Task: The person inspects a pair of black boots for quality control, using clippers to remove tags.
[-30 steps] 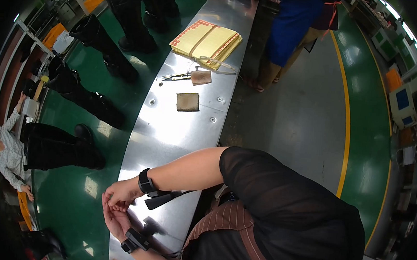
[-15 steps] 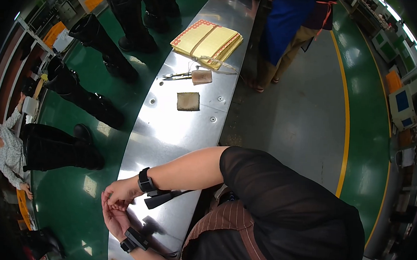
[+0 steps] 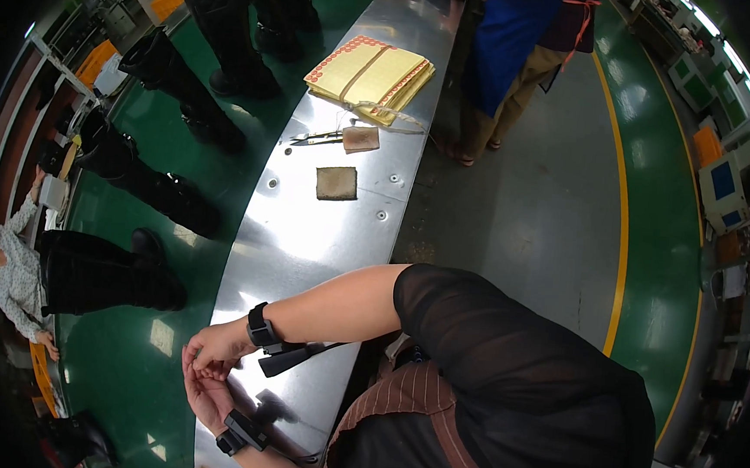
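Above the metal table (image 3: 281, 267), my right hand (image 3: 218, 345) meets my left hand (image 3: 203, 387). The left palm is turned up, its fingers stretched out and open. My right fingers are closed, curled against that palm; anything between them is hidden. Black straps with small black devices circle both wrists, the right strap (image 3: 261, 326) and the left device (image 3: 246, 429). Farther along the table lie a brown square pad (image 3: 337, 183), a smaller brown pad (image 3: 361, 140), dark pointed tools (image 3: 316, 139) and a tied stack of yellow, red-patterned sheets (image 3: 373, 73).
Left of the table stands a row of tall black boots, the nearest boot (image 3: 98, 274) level with my hands. A person in a blue apron (image 3: 510, 39) is by the table's far end. Another person in a patterned top (image 3: 18, 270) is at the far left.
The row of boots has shifted slightly toward the near left. My hands keep the same pose and place. The person in the blue apron has moved a little.
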`<state>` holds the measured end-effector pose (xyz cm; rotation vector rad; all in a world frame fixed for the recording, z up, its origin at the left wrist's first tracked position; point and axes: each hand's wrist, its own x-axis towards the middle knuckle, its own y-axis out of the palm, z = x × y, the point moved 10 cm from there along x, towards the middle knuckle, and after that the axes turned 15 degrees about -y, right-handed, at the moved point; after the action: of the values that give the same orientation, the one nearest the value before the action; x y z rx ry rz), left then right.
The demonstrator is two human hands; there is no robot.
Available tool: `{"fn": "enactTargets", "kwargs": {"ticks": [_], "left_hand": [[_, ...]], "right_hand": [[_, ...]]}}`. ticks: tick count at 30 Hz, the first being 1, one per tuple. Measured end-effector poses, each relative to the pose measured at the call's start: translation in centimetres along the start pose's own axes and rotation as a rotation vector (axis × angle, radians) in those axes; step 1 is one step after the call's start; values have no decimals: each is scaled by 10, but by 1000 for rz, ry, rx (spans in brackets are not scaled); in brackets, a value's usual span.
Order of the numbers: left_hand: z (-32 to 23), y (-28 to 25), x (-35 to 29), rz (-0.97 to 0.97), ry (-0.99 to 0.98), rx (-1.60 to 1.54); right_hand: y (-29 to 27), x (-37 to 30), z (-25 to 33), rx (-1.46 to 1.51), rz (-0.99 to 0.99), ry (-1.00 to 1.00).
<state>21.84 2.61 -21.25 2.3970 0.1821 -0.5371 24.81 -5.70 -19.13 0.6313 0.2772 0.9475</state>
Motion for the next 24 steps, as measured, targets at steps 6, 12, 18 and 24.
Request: {"fn": "enactTargets", "kwargs": {"ticks": [6,12,18,24], "left_hand": [[-2,-6,1,-47,-8,0],[-1,-21,7,24,-36,65],[2,7,-5,-117,-9,17],[2,13,-1,211,-73,7]], "right_hand": [[0,5,-4,5,40,-9],[0,7,-8,39,1,-23],[-2,8,-10,30,18,-7],[0,7,-7,28,27,-8]]}}
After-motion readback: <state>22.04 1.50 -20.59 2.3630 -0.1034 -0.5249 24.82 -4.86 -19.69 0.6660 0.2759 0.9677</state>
